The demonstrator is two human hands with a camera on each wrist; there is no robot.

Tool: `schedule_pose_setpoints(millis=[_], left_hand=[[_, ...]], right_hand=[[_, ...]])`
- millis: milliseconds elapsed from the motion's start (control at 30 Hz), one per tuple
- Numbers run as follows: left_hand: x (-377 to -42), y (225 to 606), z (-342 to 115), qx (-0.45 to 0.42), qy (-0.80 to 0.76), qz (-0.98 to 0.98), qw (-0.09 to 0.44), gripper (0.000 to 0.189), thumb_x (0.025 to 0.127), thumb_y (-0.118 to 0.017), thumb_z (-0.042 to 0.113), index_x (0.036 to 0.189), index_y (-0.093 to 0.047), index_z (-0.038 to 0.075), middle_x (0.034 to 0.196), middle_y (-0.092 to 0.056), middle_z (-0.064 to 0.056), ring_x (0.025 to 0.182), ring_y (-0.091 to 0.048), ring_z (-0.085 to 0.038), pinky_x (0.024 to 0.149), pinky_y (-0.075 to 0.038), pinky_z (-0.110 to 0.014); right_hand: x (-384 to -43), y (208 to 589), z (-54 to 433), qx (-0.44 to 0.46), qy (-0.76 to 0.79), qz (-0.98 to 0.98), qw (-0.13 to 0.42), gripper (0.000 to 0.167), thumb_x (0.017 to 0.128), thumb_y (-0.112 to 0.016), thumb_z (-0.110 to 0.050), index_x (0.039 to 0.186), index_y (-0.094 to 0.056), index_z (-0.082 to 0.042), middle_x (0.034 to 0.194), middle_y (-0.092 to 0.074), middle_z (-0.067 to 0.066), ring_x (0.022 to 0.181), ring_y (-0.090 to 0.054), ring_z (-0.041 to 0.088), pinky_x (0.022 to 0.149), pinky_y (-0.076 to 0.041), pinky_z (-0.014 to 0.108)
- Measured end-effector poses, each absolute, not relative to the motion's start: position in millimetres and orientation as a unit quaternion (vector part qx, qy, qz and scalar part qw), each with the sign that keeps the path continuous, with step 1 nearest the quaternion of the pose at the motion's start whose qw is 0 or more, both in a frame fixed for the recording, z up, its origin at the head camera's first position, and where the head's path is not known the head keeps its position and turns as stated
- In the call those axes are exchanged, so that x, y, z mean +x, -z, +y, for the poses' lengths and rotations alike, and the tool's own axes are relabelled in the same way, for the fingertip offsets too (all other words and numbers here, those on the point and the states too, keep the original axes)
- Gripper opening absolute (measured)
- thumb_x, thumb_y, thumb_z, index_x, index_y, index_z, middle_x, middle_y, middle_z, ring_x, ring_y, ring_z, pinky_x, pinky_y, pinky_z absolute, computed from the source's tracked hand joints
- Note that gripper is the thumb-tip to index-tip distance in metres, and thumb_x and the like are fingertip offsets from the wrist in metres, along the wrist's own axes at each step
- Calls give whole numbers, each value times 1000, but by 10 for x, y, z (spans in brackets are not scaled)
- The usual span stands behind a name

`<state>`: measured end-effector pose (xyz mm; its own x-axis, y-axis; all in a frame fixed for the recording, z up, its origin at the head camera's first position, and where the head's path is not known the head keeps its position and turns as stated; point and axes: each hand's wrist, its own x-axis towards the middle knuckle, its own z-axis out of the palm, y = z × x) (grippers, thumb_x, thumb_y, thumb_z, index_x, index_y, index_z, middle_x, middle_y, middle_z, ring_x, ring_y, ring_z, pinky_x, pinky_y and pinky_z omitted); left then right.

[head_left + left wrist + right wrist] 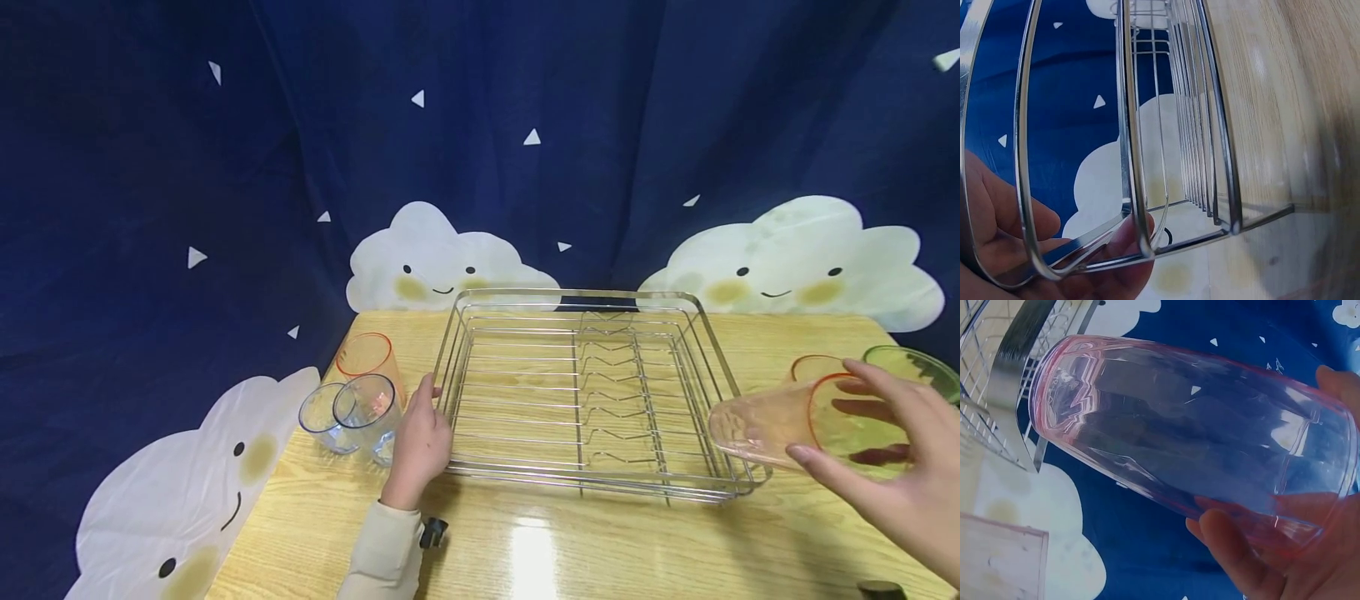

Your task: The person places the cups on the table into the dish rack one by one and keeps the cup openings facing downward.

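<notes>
A silver wire dish rack [622, 294] stands on the wooden table. At its left side, my left hand [422, 442] grips the frame; in the left wrist view, the thumb and fingers [1129, 244] lie around the wires. My right hand [918, 475] holds a clear orange tumbler [765, 421] near its rim, fingers on one side and thumb on the other. The tumbler is tipped sideways, its base pointing left and overlapping the rack's right end in the head view. In the right wrist view the tumbler [1179, 419] looks pinkish and nothing shows inside it.
Left of the rack stand another orange tumbler [371, 357] and two blue-rimmed ones [322, 417]. Behind my right hand are an orange-rimmed tumbler [810, 365] and a green-rimmed one [918, 365]. A dark blue curtain [480, 167] with clouds hangs behind the table.
</notes>
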<state>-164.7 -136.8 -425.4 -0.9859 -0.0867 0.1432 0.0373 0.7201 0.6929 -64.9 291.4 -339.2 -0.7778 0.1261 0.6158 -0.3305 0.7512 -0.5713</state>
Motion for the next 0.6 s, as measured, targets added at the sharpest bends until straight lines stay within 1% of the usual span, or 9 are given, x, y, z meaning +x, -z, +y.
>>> schedule_pose_setpoints(millis=[67, 200, 333, 600], left_hand=[[-1648, 4250, -1364, 14, 376, -923, 83, 56, 96, -35, 1, 152, -32, 1, 138, -58, -17, 106, -62, -33, 81, -50, -44], [-1642, 4249, -1358, 14, 379, -921, 84, 54, 97, -35, 3, 151, -33, 1, 138, -58, -17, 112, -62, -35, 85, -50, -47], [-1640, 4253, -1357, 12, 380, -921, 83, 52, 99, -34, 4, 151, -33, 0, 137, -58, -17, 115, -61, -36, 89, -50, -49], [-1633, 4247, -1361, 11, 375, -922, 90, 52, 99, -34, 5, 151, -33, 0, 137, -58, -18, 115, -62, -36, 89, -51, -50]], right_hand=[[-657, 3378, 2893, 63, -346, -879, 323, 100, 54, -92, 3, 144, -49, -4, 120, -41, -39, 100, -41, -31, 53, -39, -1], [-674, 3369, 2850, 84, -349, -875, 324, 100, 50, -91, 5, 142, -52, -4, 119, -44, -35, 101, -44, -29, 54, -40, 0], [-685, 3375, 2813, 94, -346, -877, 321, 99, 50, -92, 4, 141, -53, -4, 120, -44, -35, 102, -44, -29, 54, -41, 0], [-726, 3393, 2794, 82, -338, -888, 301, 96, 54, -94, -2, 140, -53, -6, 121, -42, -41, 101, -42, -30, 57, -41, -1]])
